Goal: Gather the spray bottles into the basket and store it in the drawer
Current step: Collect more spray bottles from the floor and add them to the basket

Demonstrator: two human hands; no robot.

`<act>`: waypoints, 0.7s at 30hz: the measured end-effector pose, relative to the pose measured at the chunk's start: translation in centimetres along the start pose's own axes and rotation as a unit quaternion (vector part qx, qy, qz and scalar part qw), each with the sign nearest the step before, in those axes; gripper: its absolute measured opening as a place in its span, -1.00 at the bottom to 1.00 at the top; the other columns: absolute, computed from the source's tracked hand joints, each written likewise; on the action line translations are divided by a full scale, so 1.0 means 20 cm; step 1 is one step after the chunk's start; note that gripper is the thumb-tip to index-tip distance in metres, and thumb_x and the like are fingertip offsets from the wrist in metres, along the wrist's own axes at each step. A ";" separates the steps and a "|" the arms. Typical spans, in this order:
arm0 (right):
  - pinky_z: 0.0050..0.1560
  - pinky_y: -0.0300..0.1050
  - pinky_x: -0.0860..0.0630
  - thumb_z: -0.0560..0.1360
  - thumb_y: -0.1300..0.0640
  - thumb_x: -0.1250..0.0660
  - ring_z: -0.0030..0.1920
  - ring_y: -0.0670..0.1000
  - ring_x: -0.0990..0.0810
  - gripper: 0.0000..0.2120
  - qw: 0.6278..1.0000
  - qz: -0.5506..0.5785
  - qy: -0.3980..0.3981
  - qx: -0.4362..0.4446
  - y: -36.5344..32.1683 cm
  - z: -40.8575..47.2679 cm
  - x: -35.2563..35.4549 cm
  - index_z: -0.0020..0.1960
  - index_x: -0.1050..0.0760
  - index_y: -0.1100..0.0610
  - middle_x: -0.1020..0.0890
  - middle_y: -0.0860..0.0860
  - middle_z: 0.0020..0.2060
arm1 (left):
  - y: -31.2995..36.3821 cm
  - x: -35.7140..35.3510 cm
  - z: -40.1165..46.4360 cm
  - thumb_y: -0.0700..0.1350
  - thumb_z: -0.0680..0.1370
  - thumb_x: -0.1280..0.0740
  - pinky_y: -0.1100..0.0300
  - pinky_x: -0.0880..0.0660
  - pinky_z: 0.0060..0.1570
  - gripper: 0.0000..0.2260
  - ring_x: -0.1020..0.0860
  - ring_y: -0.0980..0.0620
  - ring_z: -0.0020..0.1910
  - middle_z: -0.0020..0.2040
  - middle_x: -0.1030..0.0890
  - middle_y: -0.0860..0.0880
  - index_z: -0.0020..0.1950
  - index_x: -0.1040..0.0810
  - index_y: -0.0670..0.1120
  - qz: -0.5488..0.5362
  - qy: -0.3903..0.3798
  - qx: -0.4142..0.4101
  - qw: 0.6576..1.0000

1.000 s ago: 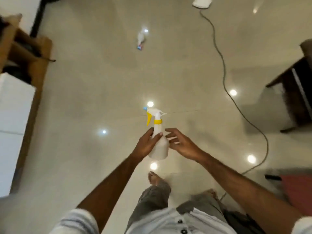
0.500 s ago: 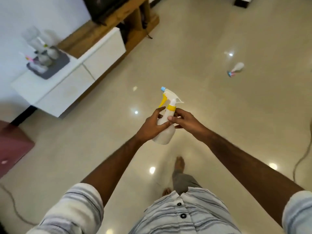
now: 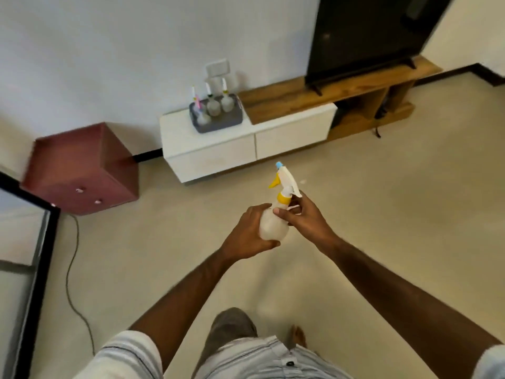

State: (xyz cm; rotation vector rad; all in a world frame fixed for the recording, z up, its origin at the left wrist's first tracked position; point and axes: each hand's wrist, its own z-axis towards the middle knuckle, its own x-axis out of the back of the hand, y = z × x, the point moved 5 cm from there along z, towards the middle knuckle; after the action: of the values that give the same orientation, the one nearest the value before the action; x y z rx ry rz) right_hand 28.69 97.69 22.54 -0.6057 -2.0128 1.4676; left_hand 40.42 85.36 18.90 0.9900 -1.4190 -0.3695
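a: what is seen at the far left?

b: a dark red cube-shaped cabinet is set against the wall. further right, a grey plastic basket is stood on the low white drawer bench, with three clear spray bottles already upright in it, probably so it can be lowered straight into a drawer beneath.

a: and the bottle in hand?

b: the translucent white spray bottle with a yellow collar and trigger is carried in mid-air, well apart from the basket. its body is clenched in the left hand; its neck is pinched by the grip of the right hand, likely to keep it upright while it is carried.

a: how far along is it judged?

b: this bottle is not yet in the basket, and both drawers are closed.
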 end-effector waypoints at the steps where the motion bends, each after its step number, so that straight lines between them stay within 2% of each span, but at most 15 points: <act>1: 0.04 0.02 -0.63 0.42 0.01 -0.53 0.01 0.05 -0.66 -0.56 1.000 -0.006 -0.024 0.001 -0.04 0.12 -0.03 0.25 -0.49 0.01 -0.66 -0.01 0.02 | -0.05 0.06 0.07 0.10 0.27 -0.59 0.01 -0.44 0.35 -0.12 -0.37 0.03 0.37 0.41 -0.38 0.01 0.51 -0.27 0.04 -0.016 0.011 0.013 1.000; 4: 0.01 -0.08 -0.62 0.47 0.02 -0.49 -0.05 -0.09 -0.67 -0.64 0.995 -0.027 -0.097 -0.001 -0.14 0.48 -0.14 0.22 -0.53 0.03 -0.67 -0.08 -0.03 | -0.20 0.22 0.29 0.10 0.25 -0.59 0.06 -0.49 0.26 -0.16 -0.42 0.07 0.32 0.34 -0.38 0.11 0.45 -0.29 0.11 -0.064 0.037 0.041 0.996; 6: -0.02 -0.16 -0.62 0.49 0.05 -0.48 -0.06 -0.13 -0.68 -0.69 0.991 -0.036 -0.130 -0.007 -0.18 0.73 -0.24 0.20 -0.56 0.05 -0.68 -0.09 -0.05 | -0.33 0.34 0.45 0.10 0.25 -0.60 0.05 -0.51 0.25 -0.12 -0.43 0.06 0.32 0.37 -0.38 0.10 0.48 -0.26 0.09 -0.084 0.043 0.062 0.994; 10: -0.11 -0.28 -0.62 0.49 0.11 -0.47 -0.03 -0.09 -0.68 -0.71 0.987 -0.047 -0.151 -0.014 -0.27 1.24 -0.44 0.19 -0.57 0.11 -0.68 -0.07 -0.05 | -0.62 0.61 0.79 0.16 0.21 -0.60 0.05 -0.51 0.25 -0.08 -0.42 0.07 0.32 0.40 -0.37 0.06 0.49 -0.27 0.07 -0.084 0.071 0.082 0.991; 12: -0.06 -0.20 -0.64 0.49 0.09 -0.48 -0.01 -0.04 -0.67 -0.71 0.987 -0.068 -0.146 -0.019 -0.32 1.48 -0.56 0.18 -0.57 0.11 -0.68 -0.02 -0.04 | -0.77 0.77 0.96 0.17 0.20 -0.61 0.07 -0.50 0.25 -0.06 -0.41 0.05 0.33 0.39 -0.36 0.05 0.49 -0.28 0.06 -0.081 0.070 0.088 0.990; 14: 0.03 -0.06 -0.61 0.48 0.06 -0.49 -0.01 -0.02 -0.67 -0.71 0.986 -0.091 -0.142 -0.013 -0.40 1.70 -0.67 0.16 -0.58 0.10 -0.69 0.01 -0.03 | -0.88 0.94 1.12 0.17 0.20 -0.61 0.14 -0.48 0.22 -0.08 -0.39 0.06 0.34 0.35 -0.34 0.08 0.47 -0.27 0.10 -0.082 0.055 0.084 0.992; 17: 0.10 -0.09 -0.59 0.46 0.00 -0.49 0.05 -0.04 -0.66 -0.64 0.985 -0.102 -0.141 -0.013 -0.53 2.03 -0.81 0.21 -0.57 0.07 -0.70 -0.01 0.02 | -1.04 1.21 1.37 0.15 0.23 -0.62 0.26 -0.40 0.15 -0.11 -0.37 0.13 0.29 0.33 -0.33 0.13 0.46 -0.24 0.14 -0.076 0.036 0.082 0.993; 19: 0.08 -0.11 -0.59 0.46 -0.01 -0.49 0.04 -0.03 -0.66 -0.64 0.985 -0.101 -0.141 -0.016 -0.60 2.21 -0.87 0.21 -0.56 0.05 -0.69 -0.04 0.02 | -1.13 1.34 1.52 0.10 0.26 -0.63 0.36 -0.39 0.09 -0.10 -0.37 0.14 0.28 0.34 -0.33 0.15 0.48 -0.22 0.09 -0.078 -0.008 0.096 0.992; 21: -0.01 -0.17 -0.60 0.45 -0.01 -0.50 -0.02 -0.06 -0.66 -0.71 0.981 -0.110 -0.157 -0.022 -0.65 2.41 -0.94 0.15 -0.57 -0.03 -0.67 -0.11 -0.03 | -1.23 1.45 1.69 0.05 0.27 -0.64 0.27 -0.45 0.16 -0.11 -0.41 0.09 0.31 0.36 -0.37 0.12 0.47 -0.23 0.06 -0.089 -0.068 0.109 0.988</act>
State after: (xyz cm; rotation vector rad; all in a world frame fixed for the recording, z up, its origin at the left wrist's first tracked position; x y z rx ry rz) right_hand 9.44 48.08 20.18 -0.1636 -2.2735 1.4565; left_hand 22.51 37.97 14.38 1.2967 -1.5207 -0.4259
